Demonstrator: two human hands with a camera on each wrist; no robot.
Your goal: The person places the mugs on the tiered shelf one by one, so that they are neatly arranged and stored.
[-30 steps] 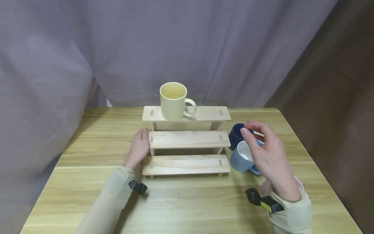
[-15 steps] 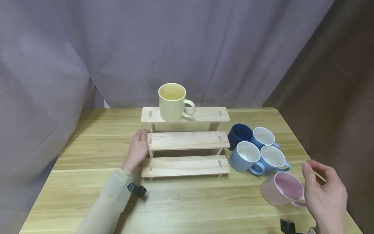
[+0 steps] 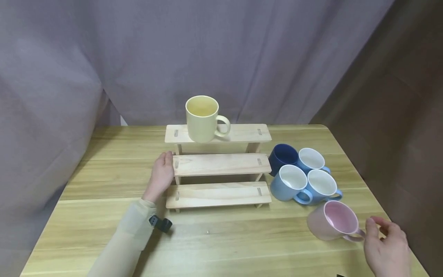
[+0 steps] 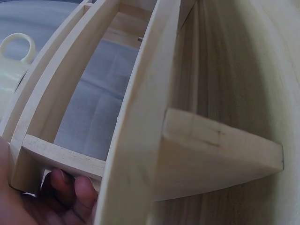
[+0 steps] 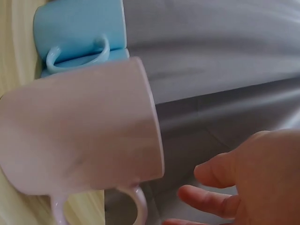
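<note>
A three-step wooden rack (image 3: 221,164) stands on the table, with a yellow mug (image 3: 201,122) upright on its top step. At the rack's left end my left hand (image 3: 160,175) holds the middle step; in the left wrist view its fingers (image 4: 84,193) curl in at a side piece. A pink mug (image 3: 320,223) stands at the right, its handle facing right. Just past that handle is my right hand (image 3: 388,246), fingers loosely bent and apart. In the right wrist view a gap shows between its fingers (image 5: 208,199) and the pink mug.
Behind the pink mug, right of the rack, a dark blue mug (image 3: 282,159) and several light blue mugs (image 3: 285,188) stand close together. A grey curtain (image 3: 221,57) hangs behind the table (image 3: 242,246), and a brown one (image 3: 398,115) along its right side.
My right hand has moved from above the blue mugs to the right and toward me, to beside the pink mug's handle. The left hand has stayed at the rack.
</note>
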